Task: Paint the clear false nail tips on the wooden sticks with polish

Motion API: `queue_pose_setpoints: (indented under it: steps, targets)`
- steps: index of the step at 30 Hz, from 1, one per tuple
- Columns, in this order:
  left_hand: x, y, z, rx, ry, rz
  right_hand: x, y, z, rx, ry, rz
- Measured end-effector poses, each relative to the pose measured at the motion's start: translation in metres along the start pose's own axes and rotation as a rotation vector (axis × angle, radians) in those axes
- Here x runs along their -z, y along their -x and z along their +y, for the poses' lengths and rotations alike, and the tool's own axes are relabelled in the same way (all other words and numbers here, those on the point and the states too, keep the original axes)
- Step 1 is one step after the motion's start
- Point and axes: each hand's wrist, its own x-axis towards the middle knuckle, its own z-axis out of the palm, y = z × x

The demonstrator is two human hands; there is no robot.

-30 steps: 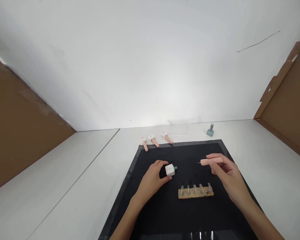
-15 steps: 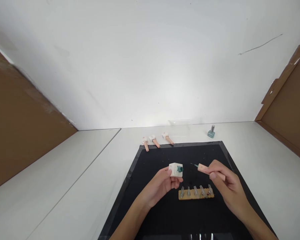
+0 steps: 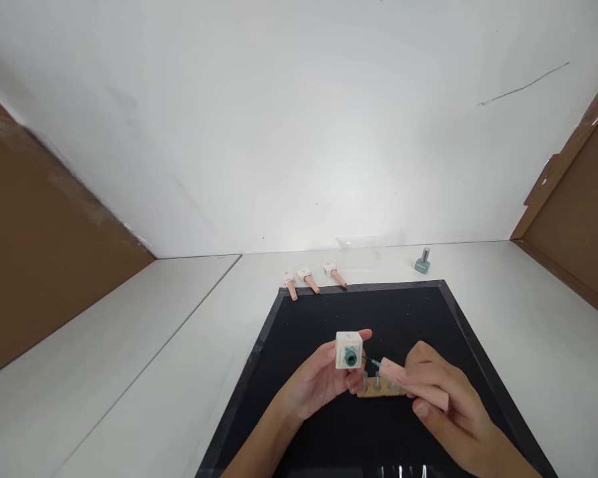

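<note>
Bottle [image 3: 341, 339] and brush cap [image 3: 417, 388] held up over a black mat [image 3: 379, 307]

From where I stand, the person's left hand [image 3: 323, 380] is curled around the little white bottle, holding it by its sides. The bottle is up above the mat, and its messy green neck [image 3: 351, 356] points back at the person. The right hand [image 3: 446, 401] is closed around the long pink brush cap, like a fat crayon. The thin, dark brush [image 3: 373, 362] pokes out to the left, right by the bottle's side. I can't tell if it touches the bottle or the fingers.

Just below sits a tan strip [image 3: 376, 392] with small clear pieces [image 3: 377, 383] standing up on it. The pink cap and right hand get in the way and hide its right end. The left fingers are very close to its other end.

Farther back, three bottles with pink caps [image 3: 336, 275] lie by the mat's back edge, two near each other and one a bit to the right. A blue-green bottle [image 3: 422, 265] with a silver top stands on the white desk [image 3: 179, 352], over to the right, well away from both hands. Behind it all is a white wall [image 3: 299, 133], with brown boards [image 3: 40, 232] at both sides.
</note>
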Motion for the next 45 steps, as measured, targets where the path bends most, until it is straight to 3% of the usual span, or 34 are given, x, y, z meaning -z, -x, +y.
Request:
queue_pose_setpoints:
  steps: [4, 26, 35, 45]
  targets:
    - [0.0015, -0.0008, -0.0008, 0.025, 0.035, 0.012, -0.0011, 0.0000, -0.0022, 0.020, 0.055, -0.050]
    - [0.0012, -0.0040, -0.0025, 0.061, 0.173, -0.053, -0.0053, -0.0014, 0.0026, 0.145, 0.148, -0.022]
    - [0.0028, -0.0030, -0.0047, 0.048, 0.130, -0.062, -0.0030, -0.0023, 0.0002, 0.142, 0.167, 0.034]
    - [-0.0006, -0.0032, -0.0045, 0.043, 0.036, -0.040, -0.0031, -0.0016, 0.0023, 0.158, 0.154, -0.004]
